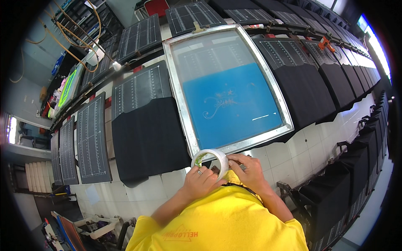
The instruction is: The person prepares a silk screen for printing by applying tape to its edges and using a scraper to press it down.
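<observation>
Close to my body, a wide roll of whitish tape [217,157] is held up near the bottom edge of a screen-printing frame. My left hand [201,180] grips the roll's lower left side, fingers curled over its rim. My right hand [250,170] is closed at the roll's right edge, thumb and fingertips pinched against the tape. Just beyond lies the silver screen-printing frame [281,99], its mesh partly coated blue [238,106]. A fine swirl-and-star design shows in the coating, with a short white strip [264,116] at its lower right.
Black fabric [150,140] drapes over a printing board left of the frame, and more black fabric [303,90] lies to the right. Ruled dark boards [93,138] stand in rows. Black cloths hang on a rack [331,196] at lower right. Cables [63,31] dangle at upper left.
</observation>
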A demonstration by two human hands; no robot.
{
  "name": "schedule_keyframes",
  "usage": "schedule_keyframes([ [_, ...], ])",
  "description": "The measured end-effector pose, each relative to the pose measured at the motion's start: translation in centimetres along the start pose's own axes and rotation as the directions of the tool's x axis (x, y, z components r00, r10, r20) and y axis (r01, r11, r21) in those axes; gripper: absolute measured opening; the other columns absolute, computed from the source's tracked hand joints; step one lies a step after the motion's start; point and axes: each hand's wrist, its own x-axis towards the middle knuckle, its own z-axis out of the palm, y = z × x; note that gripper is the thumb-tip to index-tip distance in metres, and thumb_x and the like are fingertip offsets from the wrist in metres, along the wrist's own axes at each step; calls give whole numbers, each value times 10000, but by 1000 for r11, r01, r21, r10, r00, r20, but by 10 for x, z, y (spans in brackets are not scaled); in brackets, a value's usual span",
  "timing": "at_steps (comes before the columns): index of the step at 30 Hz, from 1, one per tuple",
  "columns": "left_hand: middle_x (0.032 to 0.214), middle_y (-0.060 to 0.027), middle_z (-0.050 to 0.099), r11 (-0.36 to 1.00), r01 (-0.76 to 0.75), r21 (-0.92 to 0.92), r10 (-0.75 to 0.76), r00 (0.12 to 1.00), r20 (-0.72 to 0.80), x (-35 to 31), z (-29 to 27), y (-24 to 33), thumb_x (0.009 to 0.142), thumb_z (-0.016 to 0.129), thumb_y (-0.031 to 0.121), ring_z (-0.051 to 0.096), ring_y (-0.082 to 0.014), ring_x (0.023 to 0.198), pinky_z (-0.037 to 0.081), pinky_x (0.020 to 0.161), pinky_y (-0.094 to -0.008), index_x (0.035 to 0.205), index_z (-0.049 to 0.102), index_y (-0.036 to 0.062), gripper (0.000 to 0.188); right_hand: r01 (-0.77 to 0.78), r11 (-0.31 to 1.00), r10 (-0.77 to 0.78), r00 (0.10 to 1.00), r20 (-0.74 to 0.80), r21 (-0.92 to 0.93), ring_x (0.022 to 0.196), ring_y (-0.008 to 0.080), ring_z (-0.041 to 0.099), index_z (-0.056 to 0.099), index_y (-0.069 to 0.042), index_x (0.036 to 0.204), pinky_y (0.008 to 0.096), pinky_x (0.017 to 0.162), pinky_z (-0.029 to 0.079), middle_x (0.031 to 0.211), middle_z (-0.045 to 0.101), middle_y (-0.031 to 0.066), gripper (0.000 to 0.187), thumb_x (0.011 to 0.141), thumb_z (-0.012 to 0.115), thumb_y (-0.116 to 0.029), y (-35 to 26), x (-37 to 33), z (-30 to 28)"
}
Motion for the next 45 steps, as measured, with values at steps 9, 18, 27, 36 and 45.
schedule_keyframes([
  [9, 776, -30, 523, 997, 35, -64, -30, 997, 75, -6, 2, 3, 781, 832, 403, 528, -212, 697, 412, 629, -343, 826, 567, 96, 408, 221, 928, -220, 975, 38, -299, 677, 314, 680, 590, -15, 977, 408, 600, 540, 781, 669, 157, 174, 846, 699, -53, 19, 1, 3],
  [18, 832, -54, 580, 985, 36, -167, 5, 971, 239, -9, -13, 5, 817, 790, 441, 610, -222, 799, 493, 733, -364, 785, 587, 97, 401, 0, 998, -19, 940, 341, 56, 748, 282, 656, 599, -16, 988, 370, 697, 526, 848, 666, 134, 166, 891, 694, -112, 38, -18, -18],
  [27, 774, -53, 585, 983, 27, -181, 36, 941, 337, 5, -10, -4, 832, 763, 461, 622, -237, 770, 496, 714, -358, 821, 588, 76, 424, 27, 996, -49, 962, 267, 85, 791, 162, 604, 611, -28, 944, 301, 720, 497, 870, 638, 50, 115, 908, 711, -72, 40, -5, -24],
  [36, 774, -189, 700, 813, 583, 3, -348, 480, 805, 32, -21, -14, 813, 745, 559, 705, -367, 785, 543, 745, -453, 1017, 634, 27, 581, -274, 957, 279, 959, -43, 99, 673, 145, 563, 594, -41, 939, 304, 629, 465, 782, 615, 54, 89, 953, 660, -99, 67, -28, -31],
  [45, 826, -188, 728, 654, 755, 46, -485, 372, 792, 5, -46, -83, 814, 788, 404, 704, -385, 803, 549, 753, -450, 918, 703, 53, 375, -270, 951, 158, 842, -515, -150, 622, 138, 521, 559, -3, 863, 319, 593, 438, 676, 519, 38, 160, 936, 671, -92, 192, -3, -159],
])
